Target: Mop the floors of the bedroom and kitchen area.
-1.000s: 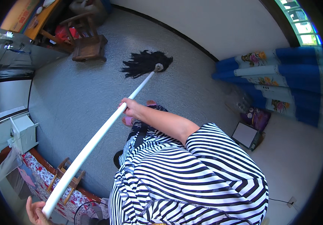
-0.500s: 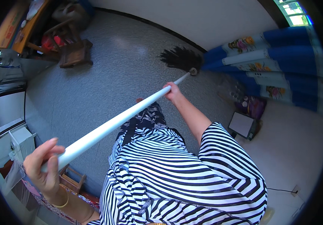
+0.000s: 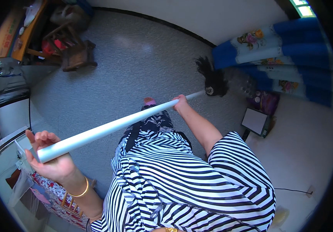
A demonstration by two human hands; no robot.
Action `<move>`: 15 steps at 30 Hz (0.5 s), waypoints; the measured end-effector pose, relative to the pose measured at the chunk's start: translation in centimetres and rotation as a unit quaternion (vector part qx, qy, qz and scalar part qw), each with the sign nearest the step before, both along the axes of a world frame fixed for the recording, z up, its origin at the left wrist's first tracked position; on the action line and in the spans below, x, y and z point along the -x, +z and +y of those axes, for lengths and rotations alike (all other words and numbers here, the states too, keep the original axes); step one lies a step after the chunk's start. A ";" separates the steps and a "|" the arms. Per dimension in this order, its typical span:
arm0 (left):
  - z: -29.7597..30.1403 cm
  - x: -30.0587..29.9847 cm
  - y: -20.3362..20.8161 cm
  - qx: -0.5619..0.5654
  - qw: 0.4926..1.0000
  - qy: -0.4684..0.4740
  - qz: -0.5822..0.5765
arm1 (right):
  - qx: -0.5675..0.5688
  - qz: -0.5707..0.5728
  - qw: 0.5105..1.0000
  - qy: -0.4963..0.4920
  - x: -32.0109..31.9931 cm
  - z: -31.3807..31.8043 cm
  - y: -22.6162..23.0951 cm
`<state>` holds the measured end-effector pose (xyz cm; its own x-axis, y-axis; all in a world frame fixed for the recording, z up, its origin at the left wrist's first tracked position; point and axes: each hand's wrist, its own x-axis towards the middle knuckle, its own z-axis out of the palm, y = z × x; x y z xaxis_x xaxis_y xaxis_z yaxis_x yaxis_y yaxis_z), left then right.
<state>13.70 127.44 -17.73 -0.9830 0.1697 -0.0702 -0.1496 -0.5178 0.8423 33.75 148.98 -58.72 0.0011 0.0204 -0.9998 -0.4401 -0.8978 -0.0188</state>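
A mop with black strands (image 3: 217,83) and a long pale handle (image 3: 124,121) reaches diagonally across in front of me. My right hand (image 3: 180,103) is wrapped round the handle partway down, arm stretched forward. At the handle's near end, my left hand (image 3: 56,162) holds it loosely, the end lying across the palm between the thumb and the half-curled fingers. The mop head rests on the grey floor (image 3: 143,65) at the far right, its strands trailing away and to the left. My foot (image 3: 149,101) shows just beyond the dark patterned trousers.
Blue flowered curtains (image 3: 274,50) hang at the right. Below them are a see-through plastic item (image 3: 240,81), a purple bag (image 3: 266,101) and a flat-topped box (image 3: 254,121). A wooden chair (image 3: 77,56) stands far left beside a table (image 3: 29,33). A white wall (image 3: 197,19) bounds the far side.
The mop head has swept right and nearer, its strands bunching up. The handle's near end has moved left, and my left hand has turned palm-up under it. My right hand has come slightly nearer.
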 end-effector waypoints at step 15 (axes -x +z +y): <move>-18.7 -4.9 8.6 0.024 0.981 0.041 0.187 | 0.074 -0.025 0.956 0.284 13.3 -18.8 9.4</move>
